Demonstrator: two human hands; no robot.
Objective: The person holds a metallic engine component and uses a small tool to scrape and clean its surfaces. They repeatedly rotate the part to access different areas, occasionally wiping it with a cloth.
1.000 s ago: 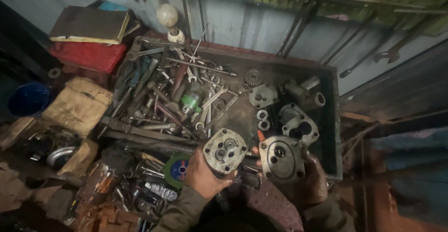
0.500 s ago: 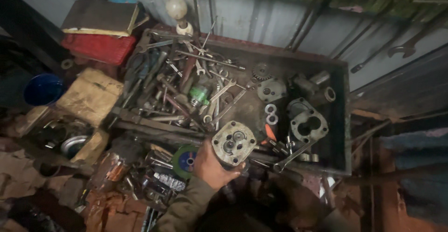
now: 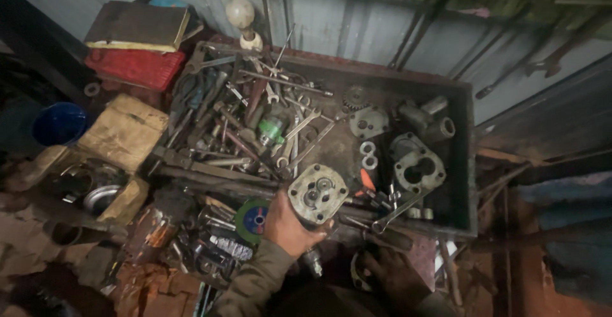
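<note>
Two hands show at the bottom of the frame. The left hand [image 3: 288, 226] is clamped on a round pump housing [image 3: 317, 193], gripping it from below and from the left, so the housing's flat bolted face tilts up toward the camera and its long axis runs down into the palm. The housing sits just over the near rim of the tray [image 3: 460, 164], at lower centre. The right hand [image 3: 394, 272] lies lower and to the right, in shadow, resting on a dark round part [image 3: 358, 272]; whether its fingers are curled shut on it I cannot tell. The left hand is plainly the nearer one to the housing. Up and right of the housing, inside the tray, lies a pump body [image 3: 417, 167] with two bores, well apart from both hands. Wrenches [image 3: 299, 132] fill the tray's left half.
</note>
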